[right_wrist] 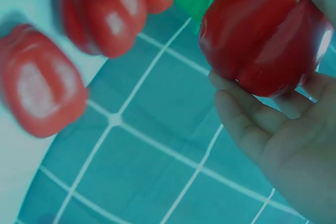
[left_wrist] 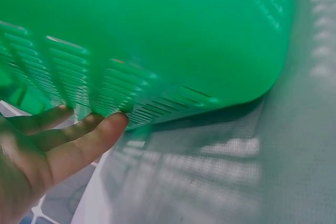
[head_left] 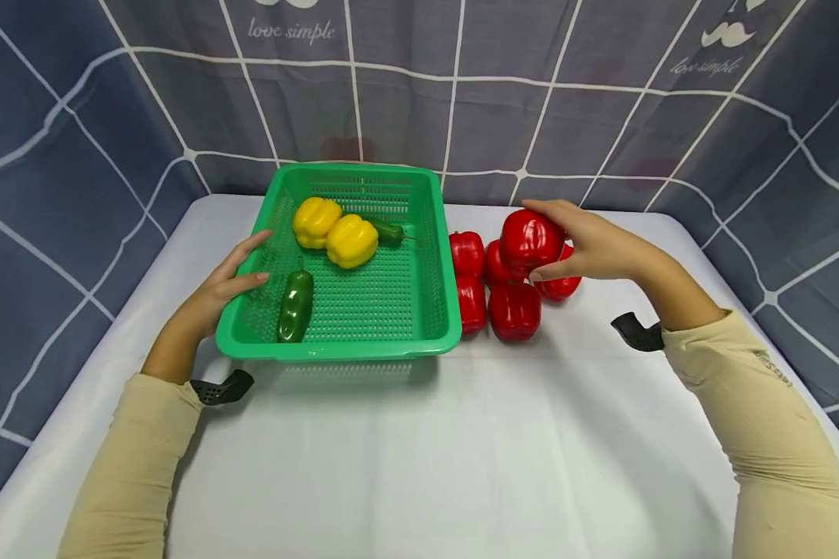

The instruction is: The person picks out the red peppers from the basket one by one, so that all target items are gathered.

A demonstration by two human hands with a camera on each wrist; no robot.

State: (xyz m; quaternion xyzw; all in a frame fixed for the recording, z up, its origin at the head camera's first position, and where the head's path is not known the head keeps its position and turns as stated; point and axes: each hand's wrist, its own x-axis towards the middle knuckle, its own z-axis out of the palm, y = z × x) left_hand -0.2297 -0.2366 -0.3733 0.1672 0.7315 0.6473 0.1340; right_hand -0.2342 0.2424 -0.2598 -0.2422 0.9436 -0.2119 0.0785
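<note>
My right hand (head_left: 597,241) holds a red bell pepper (head_left: 530,239) between thumb and fingers, above a cluster of other red bell peppers (head_left: 514,310). In the right wrist view the fingers curl around the held pepper (right_wrist: 265,35). At the left side of a green perforated basket (head_left: 335,351), my left hand (head_left: 213,299) touches it with fairly straight, spread fingers. The left wrist view shows its fingers (left_wrist: 86,148) against the slotted wall. Inside the basket lie two yellow bell peppers (head_left: 352,241) and two green chili peppers (head_left: 296,305), one partly hidden behind the yellow ones.
The red pepper cluster sits close against the basket's right wall. Everything stands on a white-covered table (head_left: 475,450). A dark blue-grey checked cloth (head_left: 405,109) rises along the back and both sides. A black band (head_left: 638,332) sits at each wrist.
</note>
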